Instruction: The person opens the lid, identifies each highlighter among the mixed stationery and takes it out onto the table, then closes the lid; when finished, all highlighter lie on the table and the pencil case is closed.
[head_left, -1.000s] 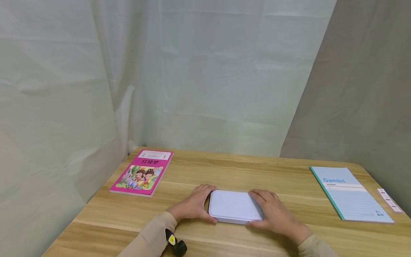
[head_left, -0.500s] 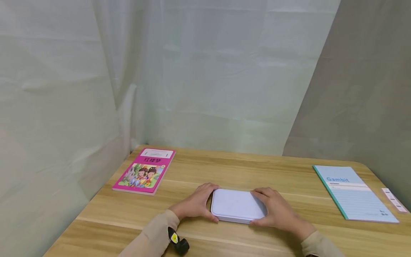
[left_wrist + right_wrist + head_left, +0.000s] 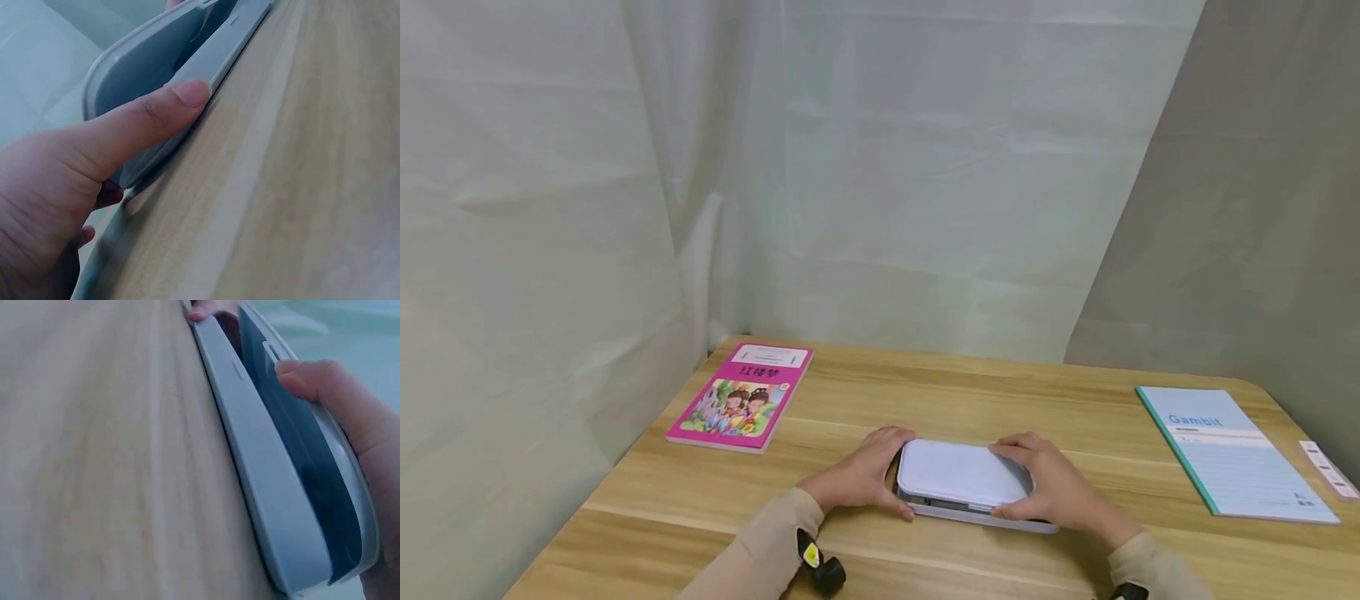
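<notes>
On the wooden table lies a flat white case with rounded corners, its lid (image 3: 962,468) raised from the base (image 3: 1018,523) along the near side. My left hand (image 3: 859,475) grips the case's left end, and in the left wrist view its thumb (image 3: 150,119) presses on the base's front wall. With my right hand (image 3: 1054,485) I hold the right end of the lid; in the right wrist view the thumb (image 3: 325,384) is at the lid's front edge. A dark gap shows between lid and base. What the case contains cannot be made out.
A pink book (image 3: 741,396) with a cartoon cover lies at the back left. To the right is a light blue notebook (image 3: 1236,450) marked Gambit, with a small pale pink strip (image 3: 1328,469) beside it. Pale curtains (image 3: 925,183) hang behind the table (image 3: 880,392).
The lid, closed in both earlier frames, now stands apart from the base along its front. My right hand has risen slightly with it; the left hand keeps its hold. The view has shifted slightly.
</notes>
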{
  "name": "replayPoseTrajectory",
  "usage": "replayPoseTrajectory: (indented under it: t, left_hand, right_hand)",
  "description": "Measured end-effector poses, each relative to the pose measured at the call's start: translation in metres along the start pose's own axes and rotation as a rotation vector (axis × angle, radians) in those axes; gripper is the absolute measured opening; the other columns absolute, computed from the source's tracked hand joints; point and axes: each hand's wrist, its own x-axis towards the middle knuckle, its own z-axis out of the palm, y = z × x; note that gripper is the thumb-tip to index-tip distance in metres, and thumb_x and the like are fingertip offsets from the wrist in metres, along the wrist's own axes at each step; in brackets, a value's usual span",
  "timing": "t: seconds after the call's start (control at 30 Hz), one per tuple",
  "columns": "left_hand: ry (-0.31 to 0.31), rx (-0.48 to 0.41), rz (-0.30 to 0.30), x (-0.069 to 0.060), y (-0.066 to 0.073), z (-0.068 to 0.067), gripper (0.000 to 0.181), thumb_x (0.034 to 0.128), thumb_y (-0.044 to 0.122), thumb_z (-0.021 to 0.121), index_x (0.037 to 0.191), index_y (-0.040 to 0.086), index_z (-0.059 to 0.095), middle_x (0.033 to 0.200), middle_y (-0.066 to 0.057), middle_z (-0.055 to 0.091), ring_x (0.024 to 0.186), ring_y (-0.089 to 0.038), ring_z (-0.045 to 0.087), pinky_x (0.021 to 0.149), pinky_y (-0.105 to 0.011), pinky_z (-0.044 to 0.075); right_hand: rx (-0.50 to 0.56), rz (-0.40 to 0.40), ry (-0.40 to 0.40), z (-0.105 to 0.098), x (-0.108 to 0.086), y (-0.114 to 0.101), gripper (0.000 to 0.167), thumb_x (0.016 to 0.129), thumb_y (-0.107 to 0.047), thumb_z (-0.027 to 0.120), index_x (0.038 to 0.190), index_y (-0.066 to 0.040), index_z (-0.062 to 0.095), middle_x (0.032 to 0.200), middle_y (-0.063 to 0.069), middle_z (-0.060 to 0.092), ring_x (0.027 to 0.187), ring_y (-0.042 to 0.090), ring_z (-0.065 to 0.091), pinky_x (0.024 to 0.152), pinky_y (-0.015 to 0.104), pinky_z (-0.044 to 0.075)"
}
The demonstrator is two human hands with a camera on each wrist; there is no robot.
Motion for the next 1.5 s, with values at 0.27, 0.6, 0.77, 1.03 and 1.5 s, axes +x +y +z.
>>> replayPoseTrajectory:
  t: [0.27, 0.6, 0.77, 1.03, 1.5]
  left_hand:
    - [0.019, 0.008, 0.018, -0.001, -0.002, 0.001, 0.105, 0.0533, 0.044, 0.092, 0.137, 0.004, 0.043, 0.134, -0.006, 0.052, 0.128, -0.022, 0.044, 0.115, -0.043, 0.030]
    - [0.065, 0.019, 0.023, 0.001, -0.001, 0.003, 0.107, 0.0522, 0.048, 0.091, 0.137, 0.004, 0.043, 0.130, -0.006, 0.053, 0.123, -0.021, 0.047, 0.113, -0.043, 0.034]
    - [0.064, 0.016, -0.004, 0.000, 0.000, 0.004, 0.106, 0.0527, 0.050, 0.090, 0.137, 0.005, 0.043, 0.132, -0.006, 0.051, 0.123, -0.021, 0.045, 0.111, -0.041, 0.038]
    - [0.082, 0.009, -0.021, -0.004, -0.002, 0.001, 0.100, 0.0527, 0.048, 0.091, 0.131, 0.005, 0.047, 0.128, -0.007, 0.051, 0.121, -0.021, 0.045, 0.110, -0.039, 0.039]
    - [0.094, 0.032, -0.018, -0.004, -0.003, 0.003, 0.100, 0.0545, 0.052, 0.089, 0.132, 0.005, 0.046, 0.126, -0.005, 0.052, 0.119, -0.019, 0.046, 0.109, -0.037, 0.040]
  right_hand:
    - [0.041, 0.032, -0.065, -0.004, 0.001, -0.002, 0.081, 0.065, -0.063, 0.078, 0.121, -0.006, 0.065, 0.121, 0.004, 0.062, 0.110, 0.021, 0.058, 0.088, 0.042, 0.053]
    - [0.060, 0.022, -0.145, -0.019, 0.008, 0.001, 0.079, 0.069, -0.059, 0.077, 0.123, -0.002, 0.063, 0.122, 0.012, 0.062, 0.111, 0.030, 0.059, 0.089, 0.046, 0.052]
    - [0.110, 0.032, -0.244, -0.030, 0.016, 0.003, 0.076, 0.073, -0.055, 0.076, 0.124, -0.001, 0.061, 0.123, 0.014, 0.061, 0.111, 0.030, 0.059, 0.089, 0.042, 0.052]
    - [0.256, 0.047, -0.383, -0.040, 0.029, 0.010, 0.064, 0.083, -0.047, 0.071, 0.125, 0.000, 0.061, 0.125, 0.013, 0.061, 0.112, 0.030, 0.059, 0.091, 0.039, 0.051]
    - [0.226, 0.068, -0.296, -0.059, 0.036, 0.008, 0.061, 0.086, -0.049, 0.067, 0.126, -0.003, 0.060, 0.122, 0.012, 0.064, 0.109, 0.030, 0.059, 0.088, 0.051, 0.051]
